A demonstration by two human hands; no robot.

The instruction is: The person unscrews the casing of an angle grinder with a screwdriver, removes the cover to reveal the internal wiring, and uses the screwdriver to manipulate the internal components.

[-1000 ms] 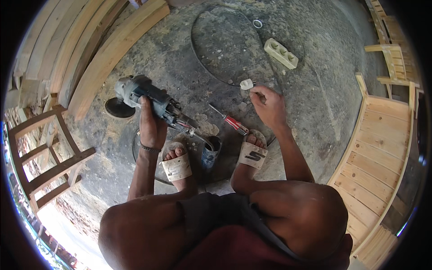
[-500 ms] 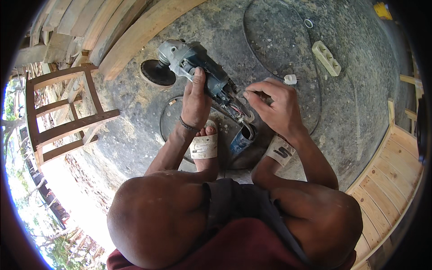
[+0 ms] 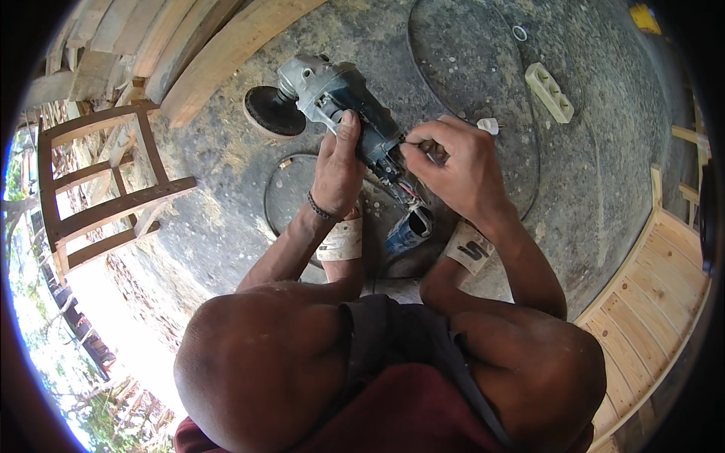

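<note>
My left hand [image 3: 339, 166] is wrapped round the dark body of an angle grinder [image 3: 362, 113], thumb on top. Its grey metal head points to the far left, with a round black disc [image 3: 273, 112] under it. The rear end is uncovered, and wires [image 3: 408, 189] hang from it toward a loose blue handle cover [image 3: 410, 232] between my feet. My right hand [image 3: 461, 166] is closed in a pinch at the grinder's exposed rear edge. Whatever its fingertips hold is too small or too hidden to make out.
On the floor to the right lie a white power strip [image 3: 549, 92], a white plug [image 3: 488, 125] and a small ring [image 3: 519, 33]. A black cable [image 3: 538, 170] loops round my feet. A wooden frame [image 3: 124, 204] and stacked boards [image 3: 219, 68] stand left; slatted wood [image 3: 642, 302] is at right.
The grinder has shifted slightly right and nearer, its body turned a little. My right hand has moved up and left, so its fingertips now meet the rear of the body.
</note>
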